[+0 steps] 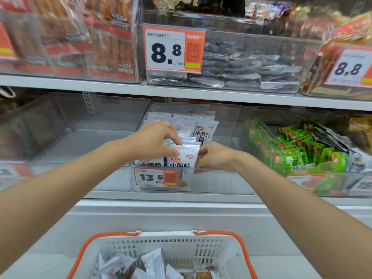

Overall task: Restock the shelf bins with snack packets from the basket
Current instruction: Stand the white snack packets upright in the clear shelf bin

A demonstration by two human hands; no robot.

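With snack packets [153,260] left in the basket [161,245], stocking is mid-placement: the left hand [155,137] pinches white packets [184,158] upright in the shelf bin [217,182], the right hand [215,156] steadies their side, grip unclear; next, probably release and reach back.

A price tag reading 8.8 [174,49] hangs at twelve o'clock, a second 8.8 tag [350,68] at two o'clock, and a 13.5 tag [156,177] just below centre. A grey shelf board [80,83] runs across between the rows. Green packets [296,158] lie at three o'clock, orange-red packs [66,37] at ten o'clock.
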